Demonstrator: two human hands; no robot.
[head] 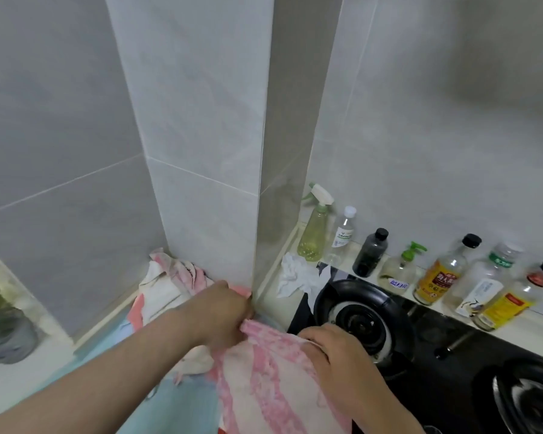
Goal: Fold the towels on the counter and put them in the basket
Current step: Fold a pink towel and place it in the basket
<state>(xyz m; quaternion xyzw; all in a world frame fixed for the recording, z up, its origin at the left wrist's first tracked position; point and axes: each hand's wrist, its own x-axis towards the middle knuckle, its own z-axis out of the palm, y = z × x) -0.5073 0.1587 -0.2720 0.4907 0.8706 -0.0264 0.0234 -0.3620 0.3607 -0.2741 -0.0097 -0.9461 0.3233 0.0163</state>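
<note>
A pink and white towel (pixel 270 380) lies spread on the counter in front of me. My left hand (pixel 223 308) pinches its far left corner, close to the tiled pillar. My right hand (pixel 336 349) grips its far right corner, next to the stove. Behind my left hand, a heap of more pink and white towels (pixel 170 277) is bunched in the corner against the wall. A light blue cloth (pixel 170 399) lies under the towel. No basket is in view.
A black gas stove (pixel 452 355) with two burners fills the right side. Crumpled white paper (pixel 295 274) lies by the pillar (pixel 207 151). Several bottles, with a green spray bottle (pixel 315 230), line the back wall. A grey object (pixel 3 333) sits at far left.
</note>
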